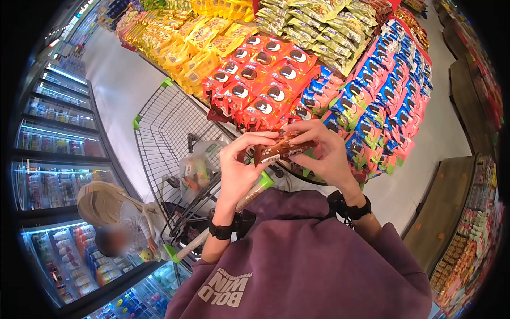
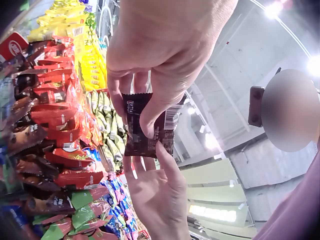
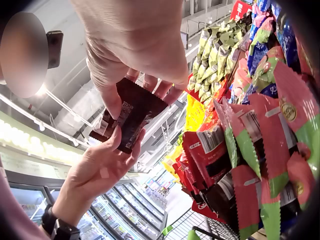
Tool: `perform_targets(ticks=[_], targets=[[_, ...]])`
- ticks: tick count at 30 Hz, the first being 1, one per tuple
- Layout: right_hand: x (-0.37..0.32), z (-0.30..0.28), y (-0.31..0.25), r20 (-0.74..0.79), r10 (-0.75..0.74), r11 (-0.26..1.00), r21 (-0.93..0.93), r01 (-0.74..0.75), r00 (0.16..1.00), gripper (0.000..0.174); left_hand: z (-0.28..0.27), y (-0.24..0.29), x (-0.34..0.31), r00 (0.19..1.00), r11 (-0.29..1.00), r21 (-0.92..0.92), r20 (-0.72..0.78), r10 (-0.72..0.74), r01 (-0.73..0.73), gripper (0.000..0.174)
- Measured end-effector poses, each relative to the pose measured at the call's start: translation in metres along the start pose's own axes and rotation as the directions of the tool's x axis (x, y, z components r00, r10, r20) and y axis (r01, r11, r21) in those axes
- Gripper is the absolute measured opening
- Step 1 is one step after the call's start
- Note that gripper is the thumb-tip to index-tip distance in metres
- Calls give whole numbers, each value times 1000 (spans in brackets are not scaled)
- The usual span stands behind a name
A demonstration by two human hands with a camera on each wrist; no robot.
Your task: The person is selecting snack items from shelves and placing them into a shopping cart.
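Fingers (image 1: 254, 139), left hand (image 1: 238, 164) and right hand (image 1: 325, 154): pinched one packet (image 1: 281, 151), which lay between, long axis seemingly hand to hand.

A wire shopping cart (image 1: 159, 130) stands beside yellow packets (image 1: 199, 42) and red packets (image 1: 265, 80); a beige stroller (image 1: 95, 201) sits between the cart and lit refrigerated cabinets (image 1: 58, 143)

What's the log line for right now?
left fingers: pinch brown packet; right fingers: pinch same packet; ahead: red packets; left side: cart
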State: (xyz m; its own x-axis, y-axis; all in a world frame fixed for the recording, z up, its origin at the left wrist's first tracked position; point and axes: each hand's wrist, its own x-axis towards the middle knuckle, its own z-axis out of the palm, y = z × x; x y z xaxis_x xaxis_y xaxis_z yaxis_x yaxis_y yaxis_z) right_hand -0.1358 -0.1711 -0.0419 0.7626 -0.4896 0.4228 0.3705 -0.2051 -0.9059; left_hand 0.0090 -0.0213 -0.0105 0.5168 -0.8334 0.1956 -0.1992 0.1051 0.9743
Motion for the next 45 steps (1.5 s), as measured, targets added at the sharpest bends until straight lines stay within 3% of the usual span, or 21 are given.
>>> perform_targets(ticks=[2,3,5,6,9,10,13,17,20,23,26,31,36,39,40,43,44,45], targets=[[-1,-6,0,27,-62,988,-138,65,998,35,-2,-1,3,987,977,144,18,158,-159,29],[0,-4,-1,-56,7,999,-46,-10,998,37,-2,-1,4,971,947,214,35,236,-238,28],[-1,3,-4,-201,165,979,153,-136,965,42,3,2,3,966,936,261,-42,255,-236,32],[-2,3,-1,-229,198,972,169,-161,953,41,4,2,3,953,910,319,-60,297,-264,34],[-6,-6,-5,-137,505,766,526,-370,852,34,10,3,5,916,836,440,-66,395,-329,42],[-11,-5,-1,-101,503,708,618,-342,858,34,12,2,5,909,811,472,-48,415,-345,41],[-14,-1,-9,-96,483,773,513,-372,871,37,23,5,5,906,777,521,-15,423,-354,37],[-14,-1,-18,-179,419,855,406,-321,890,55,38,7,8,911,761,537,37,411,-365,34],[-17,-9,-18,-293,408,872,407,-273,865,50,45,12,15,896,759,491,113,430,-427,34],[-19,-18,-15,-406,381,891,402,-212,831,38,49,9,14,949,881,353,130,289,-316,31],[-23,-28,-14,-484,359,913,361,-191,798,29,58,9,21,987,969,184,37,158,-162,21],[-21,-43,-18,-525,295,951,238,-196,798,28,62,3,37,990,963,-230,50,-132,140,29],[-23,-48,-26,-472,314,945,235,-225,824,23,69,-2,44,969,950,-219,152,-193,223,35],[-27,-47,-23,-451,298,951,210,-225,841,22,72,14,46,911,940,-70,282,-302,333,36],[-27,-47,-25,-446,296,952,208,-223,845,23,80,8,46,938,931,-216,254,-238,295,32],[-29,-46,-27,-490,196,980,138,-146,849,26,84,6,46,939,919,-257,253,-235,299,31],[-31,-48,-26,-500,102,992,-10,-124,860,33,85,5,47,947,935,-223,229,-223,275,31],[-33,-55,-29,-448,-27,933,-333,-138,894,44,85,2,48,951,934,-229,212,-225,273,30]])
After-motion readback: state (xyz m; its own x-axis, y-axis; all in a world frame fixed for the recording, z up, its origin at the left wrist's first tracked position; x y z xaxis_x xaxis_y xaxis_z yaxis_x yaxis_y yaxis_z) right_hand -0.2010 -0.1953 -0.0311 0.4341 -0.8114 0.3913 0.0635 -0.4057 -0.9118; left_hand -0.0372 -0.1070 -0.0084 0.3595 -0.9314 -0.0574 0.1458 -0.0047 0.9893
